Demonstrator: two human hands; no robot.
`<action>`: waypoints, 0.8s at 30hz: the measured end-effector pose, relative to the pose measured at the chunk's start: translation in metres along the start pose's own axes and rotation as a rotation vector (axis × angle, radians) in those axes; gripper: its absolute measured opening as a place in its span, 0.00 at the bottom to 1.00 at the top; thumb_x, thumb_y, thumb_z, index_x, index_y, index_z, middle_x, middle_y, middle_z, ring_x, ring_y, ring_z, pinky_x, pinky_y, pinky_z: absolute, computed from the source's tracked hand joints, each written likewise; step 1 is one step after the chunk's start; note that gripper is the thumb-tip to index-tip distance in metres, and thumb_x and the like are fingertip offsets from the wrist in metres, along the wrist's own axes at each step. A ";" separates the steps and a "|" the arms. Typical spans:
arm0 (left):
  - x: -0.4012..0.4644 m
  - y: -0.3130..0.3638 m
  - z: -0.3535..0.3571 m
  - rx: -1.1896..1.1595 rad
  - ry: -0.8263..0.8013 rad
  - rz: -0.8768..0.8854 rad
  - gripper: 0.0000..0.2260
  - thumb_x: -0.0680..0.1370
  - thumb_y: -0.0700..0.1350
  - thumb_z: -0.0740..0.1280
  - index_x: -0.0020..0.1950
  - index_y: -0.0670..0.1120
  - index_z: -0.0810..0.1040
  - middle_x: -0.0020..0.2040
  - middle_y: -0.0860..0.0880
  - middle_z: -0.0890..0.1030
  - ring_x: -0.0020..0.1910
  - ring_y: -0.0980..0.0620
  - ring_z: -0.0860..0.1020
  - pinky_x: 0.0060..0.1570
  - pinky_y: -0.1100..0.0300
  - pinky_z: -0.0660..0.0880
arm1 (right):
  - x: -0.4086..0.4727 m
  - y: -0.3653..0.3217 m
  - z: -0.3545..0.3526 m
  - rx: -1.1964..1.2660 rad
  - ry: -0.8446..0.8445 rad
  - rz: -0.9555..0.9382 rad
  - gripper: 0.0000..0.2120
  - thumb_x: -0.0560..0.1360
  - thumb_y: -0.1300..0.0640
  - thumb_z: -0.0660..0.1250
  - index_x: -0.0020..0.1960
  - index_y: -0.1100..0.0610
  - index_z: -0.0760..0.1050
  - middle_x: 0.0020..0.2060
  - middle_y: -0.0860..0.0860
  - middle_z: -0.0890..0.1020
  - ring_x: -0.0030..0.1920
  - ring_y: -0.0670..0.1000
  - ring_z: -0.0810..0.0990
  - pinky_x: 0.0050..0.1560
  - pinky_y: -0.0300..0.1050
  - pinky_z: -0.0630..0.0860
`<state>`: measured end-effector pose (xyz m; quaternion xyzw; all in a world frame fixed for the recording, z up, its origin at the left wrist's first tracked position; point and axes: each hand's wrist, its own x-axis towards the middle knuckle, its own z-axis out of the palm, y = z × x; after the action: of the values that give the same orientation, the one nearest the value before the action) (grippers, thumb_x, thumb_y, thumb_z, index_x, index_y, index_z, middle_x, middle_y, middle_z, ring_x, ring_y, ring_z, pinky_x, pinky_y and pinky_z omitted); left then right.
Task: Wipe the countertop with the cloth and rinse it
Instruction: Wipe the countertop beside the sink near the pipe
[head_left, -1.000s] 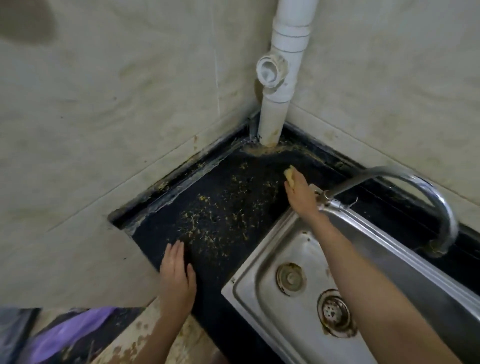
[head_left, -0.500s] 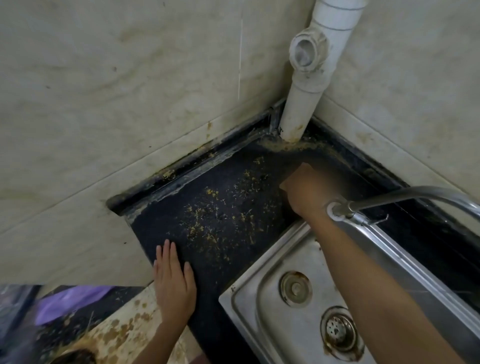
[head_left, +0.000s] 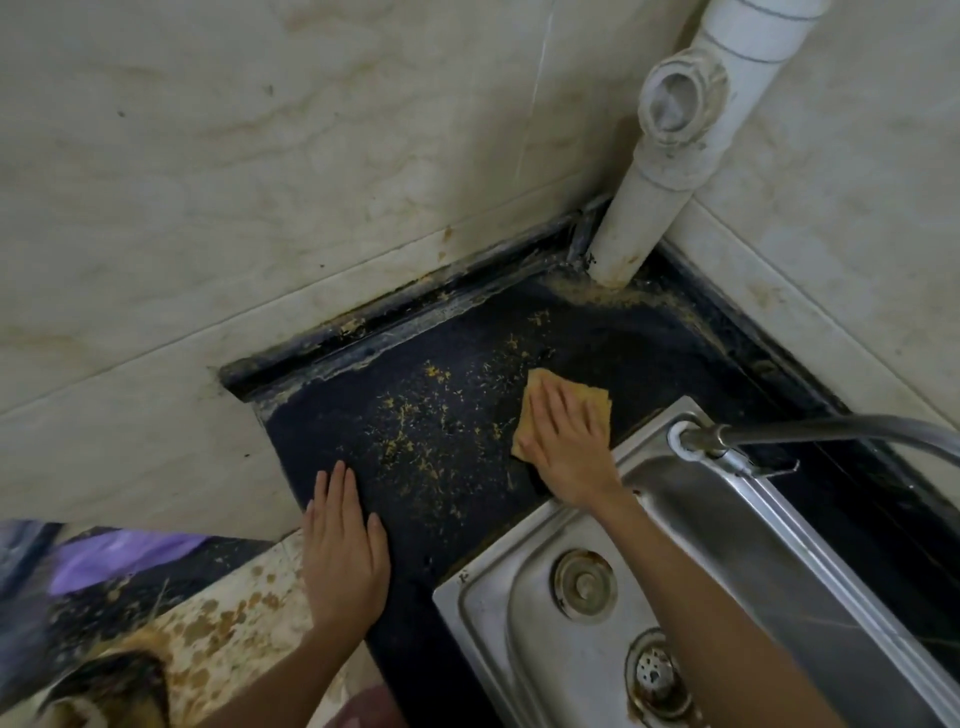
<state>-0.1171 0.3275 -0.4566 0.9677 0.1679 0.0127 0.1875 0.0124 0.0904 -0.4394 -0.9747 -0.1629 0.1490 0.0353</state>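
Observation:
A yellow-brown cloth (head_left: 535, 402) lies spread flat on the dark countertop (head_left: 374, 415), just left of the sink's far corner. My right hand (head_left: 569, 447) presses down on the cloth with straight fingers and covers most of it. Yellowish crumbs are scattered over the countertop to the left of the cloth. My left hand (head_left: 345, 551) rests flat on the countertop's near left edge, fingers straight, holding nothing.
A steel sink (head_left: 519, 613) with a drain strainer (head_left: 657, 675) sits at the lower right, and a chrome faucet spout (head_left: 831, 431) reaches over it. A white drain pipe (head_left: 654, 182) stands in the tiled corner. A stained ledge (head_left: 218, 623) lies at lower left.
My right hand has moved from the corner near the pipe toward me and left, and the cloth, bunched before, now lies spread flat under it. My left hand has stayed put.

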 end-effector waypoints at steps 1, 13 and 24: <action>0.000 -0.001 0.000 0.002 -0.005 -0.001 0.29 0.78 0.53 0.43 0.73 0.37 0.62 0.74 0.43 0.62 0.74 0.47 0.55 0.71 0.53 0.50 | 0.010 0.015 -0.003 0.024 0.022 0.043 0.41 0.70 0.35 0.22 0.76 0.55 0.39 0.75 0.52 0.40 0.74 0.51 0.36 0.72 0.53 0.38; 0.002 -0.001 -0.001 0.021 -0.006 0.009 0.26 0.78 0.49 0.48 0.70 0.36 0.66 0.71 0.41 0.67 0.71 0.45 0.60 0.69 0.56 0.49 | 0.020 0.009 0.001 0.058 0.068 0.101 0.36 0.73 0.39 0.30 0.76 0.56 0.40 0.75 0.50 0.40 0.75 0.52 0.40 0.72 0.53 0.39; 0.002 -0.002 0.002 -0.005 0.008 0.007 0.25 0.78 0.49 0.49 0.70 0.36 0.66 0.71 0.42 0.67 0.71 0.48 0.57 0.69 0.55 0.50 | 0.109 0.044 -0.035 0.215 0.062 0.290 0.27 0.81 0.46 0.42 0.76 0.56 0.39 0.76 0.53 0.42 0.75 0.53 0.39 0.72 0.56 0.39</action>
<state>-0.1156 0.3293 -0.4592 0.9678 0.1653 0.0176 0.1893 0.1344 0.0841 -0.4420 -0.9827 -0.0026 0.1388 0.1225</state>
